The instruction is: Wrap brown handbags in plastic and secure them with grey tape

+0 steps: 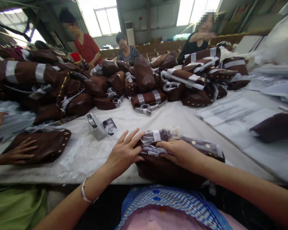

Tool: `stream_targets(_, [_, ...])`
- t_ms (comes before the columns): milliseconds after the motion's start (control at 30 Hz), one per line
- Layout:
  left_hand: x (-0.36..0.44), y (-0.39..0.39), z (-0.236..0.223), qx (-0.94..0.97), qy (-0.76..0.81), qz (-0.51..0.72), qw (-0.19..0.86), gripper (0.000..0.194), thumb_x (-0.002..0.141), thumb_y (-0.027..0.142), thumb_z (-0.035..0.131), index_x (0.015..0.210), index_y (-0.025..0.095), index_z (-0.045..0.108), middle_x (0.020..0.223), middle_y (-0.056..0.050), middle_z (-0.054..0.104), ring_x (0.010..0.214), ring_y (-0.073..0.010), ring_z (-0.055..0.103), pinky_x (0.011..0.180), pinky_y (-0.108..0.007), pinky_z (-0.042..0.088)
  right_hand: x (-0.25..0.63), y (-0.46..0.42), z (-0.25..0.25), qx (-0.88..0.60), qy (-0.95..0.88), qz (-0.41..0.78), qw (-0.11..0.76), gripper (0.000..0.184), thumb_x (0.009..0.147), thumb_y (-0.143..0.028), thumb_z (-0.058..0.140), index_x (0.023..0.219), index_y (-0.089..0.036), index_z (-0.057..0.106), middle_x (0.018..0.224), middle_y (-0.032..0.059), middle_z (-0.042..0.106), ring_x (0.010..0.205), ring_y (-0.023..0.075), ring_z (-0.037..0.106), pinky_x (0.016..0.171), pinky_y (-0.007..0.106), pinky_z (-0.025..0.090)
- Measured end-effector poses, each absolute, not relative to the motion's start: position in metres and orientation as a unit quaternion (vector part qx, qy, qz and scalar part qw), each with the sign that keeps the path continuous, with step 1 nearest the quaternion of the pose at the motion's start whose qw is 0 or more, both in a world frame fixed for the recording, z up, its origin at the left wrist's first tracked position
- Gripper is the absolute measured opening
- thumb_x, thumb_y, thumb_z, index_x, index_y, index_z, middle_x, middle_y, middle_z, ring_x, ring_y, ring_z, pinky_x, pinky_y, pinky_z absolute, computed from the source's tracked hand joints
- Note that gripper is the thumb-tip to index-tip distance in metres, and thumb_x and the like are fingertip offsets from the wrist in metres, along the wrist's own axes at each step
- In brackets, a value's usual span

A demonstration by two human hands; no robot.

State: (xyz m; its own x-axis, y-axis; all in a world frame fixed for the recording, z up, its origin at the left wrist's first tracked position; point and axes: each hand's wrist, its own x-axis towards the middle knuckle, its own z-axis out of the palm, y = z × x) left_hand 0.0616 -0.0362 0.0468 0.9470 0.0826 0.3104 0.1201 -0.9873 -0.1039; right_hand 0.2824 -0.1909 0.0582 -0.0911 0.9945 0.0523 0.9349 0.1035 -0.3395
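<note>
A dark brown handbag lies at the table's near edge, its top side facing up. Clear plastic-wrapped straps bunch along its opening, with a white band round one bundle. My left hand rests on the bag's left end, fingers stretched out and spread. Over the opening, my right hand has its fingers bent around the wrapped strap; some fingertips are hidden in the plastic. Gold studs show under plastic on the bag's right part.
A tape dispenser and a phone lie beyond my left hand. Many brown bags are heaped across the back. At left, a co-worker's hand lies on another bag. Plastic sheets spread at right. People stand behind the heap.
</note>
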Motion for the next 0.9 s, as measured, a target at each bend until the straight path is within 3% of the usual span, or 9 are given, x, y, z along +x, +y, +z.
stream_targets(133, [0.059,-0.04,0.051,-0.977,-0.087,-0.192,0.04,0.017,0.091,0.037,0.066,0.094,0.02,0.068,0.15,-0.009,0.049,0.143,-0.0349,0.038,0.115,-0.058,0.036,0.302,-0.205,0.059,-0.656,-0.71,0.071,0.248,0.034,0.093,-0.013,0.058,0.125,-0.02,0.06,0.118,0.0083,0.071,0.107,0.0229,0.068,0.094,0.034,0.052])
stream_targets(267, [0.066,-0.054,0.055,-0.964,-0.063,-0.257,0.01,0.027,0.094,0.032,0.062,0.116,0.017,0.066,0.13,-0.011,0.062,0.126,-0.0285,0.054,0.108,-0.045,0.046,0.316,-0.23,0.056,-0.66,-0.688,-0.002,0.301,0.031,0.096,-0.02,0.059,0.127,-0.02,0.059,0.124,0.0084,0.068,0.113,0.0223,0.064,0.1,0.036,0.05])
stream_targets(367, [0.08,-0.068,0.056,-0.969,-0.001,-0.247,-0.014,0.029,0.097,0.032,0.058,0.121,0.016,0.062,0.116,-0.007,0.068,0.106,-0.0211,0.062,0.097,-0.035,0.052,0.313,-0.244,0.052,-0.645,-0.709,-0.034,0.282,0.02,0.097,-0.023,0.06,0.115,-0.017,0.064,0.112,0.0084,0.071,0.107,0.0231,0.063,0.096,0.036,0.051])
stream_targets(467, [0.096,-0.077,0.057,-0.979,-0.007,-0.203,0.001,0.036,0.093,0.036,0.064,0.121,0.014,0.062,0.118,-0.008,0.068,0.103,-0.0235,0.062,0.088,-0.036,0.054,0.304,-0.25,0.051,-0.665,-0.711,-0.035,0.225,0.023,0.096,-0.027,0.061,0.115,-0.015,0.064,0.105,0.0092,0.071,0.1,0.0251,0.063,0.089,0.038,0.053])
stream_targets(600, [0.107,-0.081,0.065,-0.99,-0.032,-0.136,0.016,0.035,0.083,0.049,0.072,0.098,0.017,0.067,0.099,-0.006,0.07,0.093,-0.0278,0.062,0.077,-0.043,0.054,0.293,-0.252,0.061,-0.697,-0.701,-0.013,0.148,0.023,0.096,-0.039,0.06,0.096,-0.017,0.067,0.091,0.0072,0.068,0.087,0.0256,0.062,0.08,0.041,0.052])
stream_targets(700, [0.107,-0.082,0.072,-0.993,-0.01,-0.113,-0.022,0.034,0.075,0.05,0.078,0.084,0.02,0.065,0.084,-0.002,0.066,0.084,-0.0252,0.061,0.072,-0.041,0.053,0.292,-0.254,0.072,-0.703,-0.698,0.005,0.137,0.018,0.094,-0.035,0.064,0.086,-0.018,0.065,0.087,0.0051,0.066,0.084,0.0243,0.061,0.077,0.039,0.051])
stream_targets(800, [0.101,-0.084,0.073,-0.985,0.007,-0.162,-0.06,0.026,0.078,0.039,0.08,0.085,0.021,0.063,0.1,-0.004,0.068,0.096,-0.0246,0.061,0.082,-0.039,0.054,0.292,-0.259,0.075,-0.677,-0.717,-0.005,0.165,0.01,0.09,-0.026,0.069,0.086,-0.019,0.063,0.088,0.0036,0.065,0.085,0.0226,0.06,0.076,0.035,0.051])
stream_targets(900, [0.094,-0.088,0.064,-0.973,0.038,-0.222,-0.045,0.014,0.09,0.029,0.068,0.089,0.019,0.06,0.134,-0.009,0.06,0.127,-0.0292,0.052,0.107,-0.046,0.044,0.292,-0.263,0.066,-0.65,-0.73,-0.066,0.2,0.005,0.091,-0.019,0.066,0.089,-0.018,0.062,0.112,0.0086,0.066,0.102,0.0247,0.061,0.091,0.038,0.05])
